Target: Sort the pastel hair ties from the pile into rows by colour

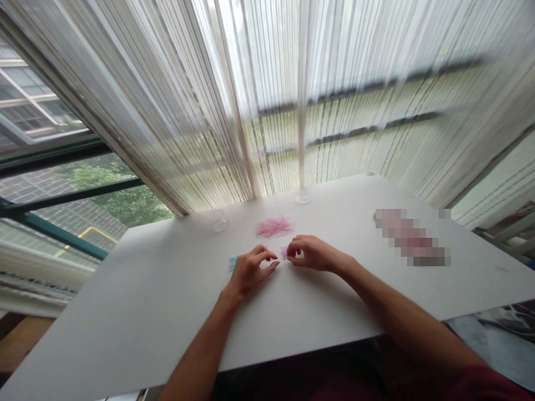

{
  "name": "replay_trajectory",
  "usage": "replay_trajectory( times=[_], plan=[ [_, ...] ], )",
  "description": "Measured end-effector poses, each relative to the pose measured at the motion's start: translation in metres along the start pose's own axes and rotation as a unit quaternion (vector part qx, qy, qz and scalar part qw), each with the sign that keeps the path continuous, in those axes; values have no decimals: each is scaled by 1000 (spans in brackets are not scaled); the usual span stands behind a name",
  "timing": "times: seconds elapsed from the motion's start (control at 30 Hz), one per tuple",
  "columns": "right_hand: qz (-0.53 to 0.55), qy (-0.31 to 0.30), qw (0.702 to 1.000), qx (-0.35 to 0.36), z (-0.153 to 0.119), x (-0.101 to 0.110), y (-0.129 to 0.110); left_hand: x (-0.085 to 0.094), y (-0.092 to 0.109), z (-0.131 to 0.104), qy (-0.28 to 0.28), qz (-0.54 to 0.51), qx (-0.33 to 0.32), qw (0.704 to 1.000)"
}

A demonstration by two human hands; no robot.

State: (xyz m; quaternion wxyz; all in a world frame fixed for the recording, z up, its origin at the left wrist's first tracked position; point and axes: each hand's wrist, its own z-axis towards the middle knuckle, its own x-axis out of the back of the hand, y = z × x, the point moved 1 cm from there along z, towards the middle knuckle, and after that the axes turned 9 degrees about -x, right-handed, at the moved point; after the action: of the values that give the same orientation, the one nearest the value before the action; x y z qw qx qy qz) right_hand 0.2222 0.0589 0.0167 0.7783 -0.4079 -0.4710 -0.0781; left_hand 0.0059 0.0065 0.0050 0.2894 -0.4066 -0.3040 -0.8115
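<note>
A loose heap of thin pink pieces (275, 226) lies on the white table (159, 301), beyond both hands. My left hand (252, 268) rests on the tabletop, thumb and forefinger curved toward each other with a small gap at the tips. Just left of it, partly covered by the hand, is a small teal bundle (232, 263). My right hand (307, 253) is curled with its fingertips together at a small pink-purple bundle (283, 253); whether anything is pinched there is too small to tell.
Two clear round objects, one at the back left (220, 223) and one at the back middle (302, 199), stand near the curtain (200, 139). A pixelated pinkish object (412, 239) lies on the right.
</note>
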Motion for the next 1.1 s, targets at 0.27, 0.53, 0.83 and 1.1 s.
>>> replay_trajectory(
  times=[0.27,0.53,0.83,1.1],
  plan=[
    [-61,-25,997,-27,-1,3,-3,-1,0,-2,-28,12,4,1000],
    [-89,-22,995,-40,0,3,-4,-12,10,4,-26,70,16,997],
    [-82,-17,995,-53,-1,2,-2,-18,17,7,-16,96,27,995],
    [-72,-21,995,-59,-1,2,0,-20,18,8,-7,110,39,993]
  ],
)
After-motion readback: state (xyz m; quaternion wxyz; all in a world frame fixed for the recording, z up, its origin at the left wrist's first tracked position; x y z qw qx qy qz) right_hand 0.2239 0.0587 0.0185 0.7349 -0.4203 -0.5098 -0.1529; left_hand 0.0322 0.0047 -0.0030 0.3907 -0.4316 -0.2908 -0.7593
